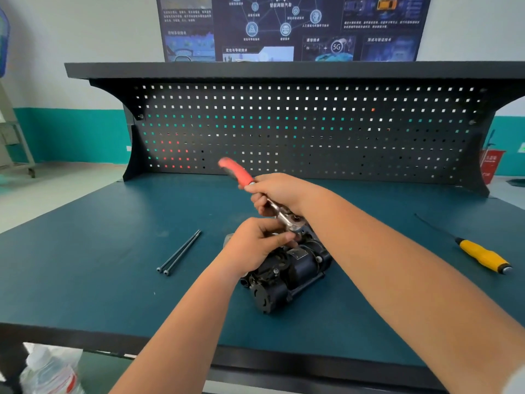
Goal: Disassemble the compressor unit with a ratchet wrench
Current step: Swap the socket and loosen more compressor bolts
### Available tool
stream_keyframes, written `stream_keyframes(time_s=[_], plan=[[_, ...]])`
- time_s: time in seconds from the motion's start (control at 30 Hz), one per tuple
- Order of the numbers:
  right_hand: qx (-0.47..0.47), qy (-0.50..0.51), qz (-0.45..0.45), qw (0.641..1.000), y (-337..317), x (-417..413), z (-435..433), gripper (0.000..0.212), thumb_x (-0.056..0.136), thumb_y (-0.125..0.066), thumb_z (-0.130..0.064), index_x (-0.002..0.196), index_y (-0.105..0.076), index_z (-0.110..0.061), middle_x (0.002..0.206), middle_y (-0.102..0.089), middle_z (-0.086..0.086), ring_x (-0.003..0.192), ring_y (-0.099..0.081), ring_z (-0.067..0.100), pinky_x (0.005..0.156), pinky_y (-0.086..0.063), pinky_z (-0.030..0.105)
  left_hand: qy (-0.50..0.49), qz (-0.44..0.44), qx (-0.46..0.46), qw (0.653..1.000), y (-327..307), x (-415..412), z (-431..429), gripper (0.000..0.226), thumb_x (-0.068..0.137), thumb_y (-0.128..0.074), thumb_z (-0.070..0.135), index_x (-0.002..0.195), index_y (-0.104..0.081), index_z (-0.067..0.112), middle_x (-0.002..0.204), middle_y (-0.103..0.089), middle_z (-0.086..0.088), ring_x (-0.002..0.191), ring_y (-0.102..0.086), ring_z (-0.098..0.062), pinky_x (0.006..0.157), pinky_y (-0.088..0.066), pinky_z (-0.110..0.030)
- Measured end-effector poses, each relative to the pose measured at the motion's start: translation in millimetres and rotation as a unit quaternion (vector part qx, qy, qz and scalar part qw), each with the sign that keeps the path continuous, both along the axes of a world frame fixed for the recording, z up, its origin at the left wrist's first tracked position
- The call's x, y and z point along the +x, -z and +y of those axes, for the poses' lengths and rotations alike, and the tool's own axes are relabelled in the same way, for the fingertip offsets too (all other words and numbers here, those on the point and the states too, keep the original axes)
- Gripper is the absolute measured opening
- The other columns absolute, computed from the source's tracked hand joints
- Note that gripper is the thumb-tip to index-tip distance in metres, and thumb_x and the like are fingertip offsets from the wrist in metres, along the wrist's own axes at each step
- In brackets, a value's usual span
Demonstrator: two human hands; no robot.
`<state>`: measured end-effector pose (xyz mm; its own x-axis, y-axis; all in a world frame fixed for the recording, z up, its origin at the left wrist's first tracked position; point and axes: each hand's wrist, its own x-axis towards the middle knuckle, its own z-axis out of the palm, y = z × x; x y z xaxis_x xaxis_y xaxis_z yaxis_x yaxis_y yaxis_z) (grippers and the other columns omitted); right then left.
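Observation:
A black compressor unit (287, 275) lies on the blue-green bench mat (99, 265), near the middle. My right hand (277, 191) grips the steel shank of a ratchet wrench (287, 218) whose red handle points up and to the left. The wrench head sits on the far top end of the unit. My left hand (252, 247) holds the top of the compressor just below the wrench head, its fingers curled round it. The fastener under the wrench head is hidden by my hands.
Two long dark bolts (179, 253) lie side by side on the mat, left of the unit. A yellow-handled screwdriver (480, 253) lies at the right. A black pegboard (306, 132) closes the back of the bench. A plastic bottle (49, 371) stands below the front edge.

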<state>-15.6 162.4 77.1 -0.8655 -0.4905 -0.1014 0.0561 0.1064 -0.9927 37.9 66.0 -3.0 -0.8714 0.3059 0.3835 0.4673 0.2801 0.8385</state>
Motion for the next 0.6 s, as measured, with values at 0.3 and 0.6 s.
stream_keyframes(time_s=[0.3, 0.6], plan=[[-0.588, 0.303, -0.186, 0.727, 52, 33, 62, 0.035, 0.100, -0.029, -0.010, 0.066, -0.038, -0.011, 0.045, -0.039, 0.002, 0.035, -0.040, 0.013, 0.060, -0.040, 0.027, -0.002, 0.014, -0.007, 1.000, 0, -3, 3, 0.019, 0.086, -0.066, 0.015, 0.089, -0.070, 0.033, 0.074, -0.070, 0.024, 0.075, -0.062, 0.010, 0.072, -0.041, -0.005], [-0.682, 0.357, -0.110, 0.629, 66, 46, 57, 0.032, 0.102, -0.025, -0.028, 0.072, -0.028, -0.018, 0.044, -0.030, -0.006, 0.034, -0.028, 0.008, 0.051, -0.032, 0.022, 0.007, 0.017, 0.004, 1.000, -1, 0, 2, 0.023, 0.084, -0.068, 0.009, 0.086, -0.072, 0.031, 0.074, -0.072, 0.017, 0.075, -0.063, 0.006, 0.075, -0.046, -0.009]])
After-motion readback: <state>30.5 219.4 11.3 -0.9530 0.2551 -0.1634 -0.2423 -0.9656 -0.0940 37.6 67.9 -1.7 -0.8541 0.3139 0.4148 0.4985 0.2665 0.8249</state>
